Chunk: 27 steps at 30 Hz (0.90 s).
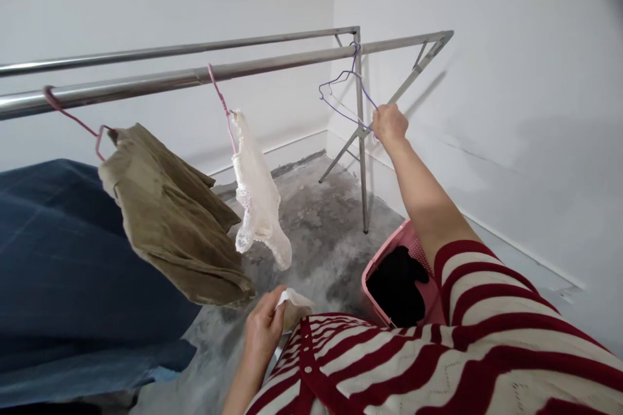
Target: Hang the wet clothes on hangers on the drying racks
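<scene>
My right hand [390,123] reaches out to the rail and is closed on the right end of a purple wire hanger [367,92]. That hanger is hooked on the front rail, with a white hanger [342,104] close behind it. Low in front of my body, my left hand [263,326] pinches a small white-and-beige cloth [294,307]. Part of this cloth is hidden behind my striped top. To the left, a white lace-edged garment [257,191] hangs from a pink hanger [222,98].
An olive-brown garment [170,207] and a large dark blue cloth [73,272] hang further left. The metal drying rack [146,85] has two rails and crossed legs by the wall corner. A pink basket [372,272] with black clothing [396,285] stands on the grey floor.
</scene>
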### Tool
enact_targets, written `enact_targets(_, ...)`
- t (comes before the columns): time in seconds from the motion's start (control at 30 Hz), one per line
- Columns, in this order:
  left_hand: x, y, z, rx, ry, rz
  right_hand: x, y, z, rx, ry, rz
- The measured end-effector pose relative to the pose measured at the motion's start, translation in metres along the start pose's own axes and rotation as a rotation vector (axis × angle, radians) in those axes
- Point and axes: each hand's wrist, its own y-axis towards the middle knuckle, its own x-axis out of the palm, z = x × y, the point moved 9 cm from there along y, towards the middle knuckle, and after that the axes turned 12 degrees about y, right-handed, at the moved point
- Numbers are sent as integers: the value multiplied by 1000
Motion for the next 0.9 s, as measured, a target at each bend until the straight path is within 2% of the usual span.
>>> enact_targets(0.13, -1, 7, 7, 38, 2, 9, -24, 1, -5, 108, 6, 122)
enact_targets(0.23, -9, 16, 11, 33, -6, 73, -33, -23, -14, 96, 148, 137)
enact_targets(0.3, -15, 23, 12, -4, -30, 105, -39, -63, -17, 96, 287, 173)
enact_targets(0.4, -19, 39, 16, -79, -87, 92, -40, -149, -12, 201, 562, 203)
enact_targets(0.43, -20, 46, 19, -93, -105, 72, -39, -179, -8, 265, 656, 189)
enact_targets(0.5, -20, 63, 28, -106, -136, 31, -33, -227, -6, 411, 776, 64)
enact_targets(0.57, -22, 83, 39, -103, -152, 18, -34, -260, -5, 536, 825, -46)
enact_targets(0.67, -26, 112, 52, -116, -136, 47, -55, -279, -8, 588, 809, -130)
enact_targets(0.8, -28, 143, 62, -131, -75, 78, -95, -293, -15, 488, 784, -177)
enact_targets(0.9, -27, 163, 64, -83, -37, 96, -116, -315, -17, 487, 853, -211)
